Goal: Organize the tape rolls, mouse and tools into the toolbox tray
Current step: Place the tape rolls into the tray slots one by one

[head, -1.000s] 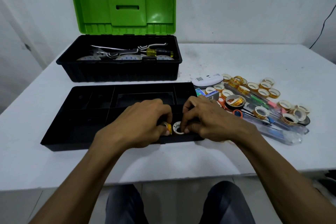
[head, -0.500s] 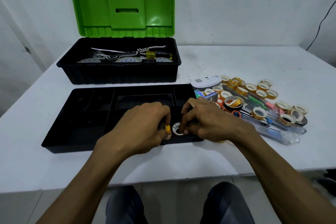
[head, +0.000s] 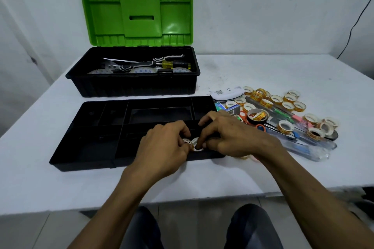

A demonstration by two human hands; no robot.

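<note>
The black toolbox tray (head: 97, 147) lies in front of me on the white table. Both hands sit over its front right compartment. My left hand (head: 164, 147) pinches a small tape roll (head: 187, 142) standing on edge. My right hand (head: 228, 137) holds a second small white-cored tape roll (head: 196, 145) right beside it; the two rolls touch. To the right lies a heap of several small yellow tape rolls (head: 287, 105), a white mouse (head: 227, 93), a black tape roll (head: 258, 117), and pens and scissors (head: 263, 127) in clear sleeves.
The open toolbox (head: 133, 85) with a green lid (head: 137, 12) stands behind the tray, holding a yellow-handled screwdriver (head: 176, 64) and other tools. A small blue box (head: 230, 108) lies by the tray's right end. My knees show below the table's near edge.
Both hands stayed over the front right compartment. The left hand's roll has turned, so that more of its white face shows, and it now sits tight against the right hand's roll.
</note>
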